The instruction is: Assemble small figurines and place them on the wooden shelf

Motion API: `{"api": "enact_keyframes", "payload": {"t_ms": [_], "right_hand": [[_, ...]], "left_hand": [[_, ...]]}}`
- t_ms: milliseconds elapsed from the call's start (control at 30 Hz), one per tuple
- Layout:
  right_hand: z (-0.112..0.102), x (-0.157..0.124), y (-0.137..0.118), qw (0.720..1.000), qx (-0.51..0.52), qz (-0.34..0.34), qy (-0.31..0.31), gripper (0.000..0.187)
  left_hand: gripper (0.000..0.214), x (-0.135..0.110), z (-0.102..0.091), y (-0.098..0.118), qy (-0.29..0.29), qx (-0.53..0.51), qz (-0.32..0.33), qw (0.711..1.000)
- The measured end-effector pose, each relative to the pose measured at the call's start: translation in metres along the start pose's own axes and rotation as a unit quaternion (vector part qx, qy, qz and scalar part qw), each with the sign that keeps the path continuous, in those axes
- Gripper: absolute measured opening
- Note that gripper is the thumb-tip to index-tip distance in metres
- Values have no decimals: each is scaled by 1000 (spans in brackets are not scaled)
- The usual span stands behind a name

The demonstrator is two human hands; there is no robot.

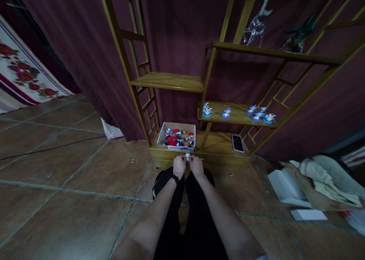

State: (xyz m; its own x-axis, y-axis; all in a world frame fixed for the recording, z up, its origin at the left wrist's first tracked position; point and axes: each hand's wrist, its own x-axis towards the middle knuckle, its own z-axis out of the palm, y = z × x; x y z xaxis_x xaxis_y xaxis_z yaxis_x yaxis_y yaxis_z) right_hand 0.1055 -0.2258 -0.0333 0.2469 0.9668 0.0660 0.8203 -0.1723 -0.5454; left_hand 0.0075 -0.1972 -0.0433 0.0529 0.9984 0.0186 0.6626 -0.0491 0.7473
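A small figurine (187,156) in white and purple stands upright between my two hands, just in front of the wooden shelf unit. My left hand (179,165) pinches it from the left, and a dark band circles that wrist. From the right, my right hand (196,165) closes its fingers on the same figurine. Right behind them, an open cardboard box (161,138) on the lowest shelf holds a jumble of red, black and white figurines. Fine details of the held figurine are too small to make out.
Several small figurines, one being a purple-based figurine (226,113), stand on the middle right shelf (218,108). A phone (237,143) lies on the bottom shelf. Higher up are a clear deer ornament (256,28) and a dark green ornament (299,35). A white box (288,187) sits on the floor at right.
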Motion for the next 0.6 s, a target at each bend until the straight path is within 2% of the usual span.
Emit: {"api": "enact_keyframes", "payload": {"t_ms": [267, 467, 600], "right_hand": [[-1, 1, -3, 1000, 0, 9, -14, 25], [-6, 2, -4, 999, 15, 26, -38, 23], [-6, 2, -3, 999, 13, 24, -42, 22]], "left_hand": [[24, -2, -5, 9, -15, 61, -10, 998], [23, -2, -6, 8, -17, 51, 10, 999], [22, -2, -6, 8, -18, 33, -2, 999]]}}
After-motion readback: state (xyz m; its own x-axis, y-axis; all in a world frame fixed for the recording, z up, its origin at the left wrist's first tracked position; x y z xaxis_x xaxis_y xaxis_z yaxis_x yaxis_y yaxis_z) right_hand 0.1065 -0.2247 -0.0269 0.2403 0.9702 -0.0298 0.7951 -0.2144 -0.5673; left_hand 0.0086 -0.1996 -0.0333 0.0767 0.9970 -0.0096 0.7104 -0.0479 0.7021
